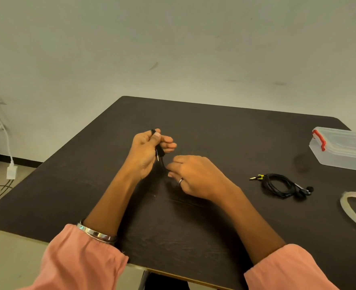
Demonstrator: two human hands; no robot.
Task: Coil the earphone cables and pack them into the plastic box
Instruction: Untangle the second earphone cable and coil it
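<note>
My left hand (146,152) grips a black earphone cable (160,154) above the middle of the dark table (214,126); its metal jack plug sticks out below my thumb. A short length of that cable runs down to my right hand (193,174), which pinches it between curled fingers. Most of this cable is hidden inside my hands. A second black earphone (281,186) lies coiled on the table to the right, with a yellow-marked plug and two earbuds. The clear plastic box (340,150) with red clips stands at the far right, its lid on.
A roll of clear tape (354,210) lies at the table's right edge, near the coiled earphone. Left of the table, a white charger and cables (10,170) hang down the wall to the floor. The near table edge runs under my forearms.
</note>
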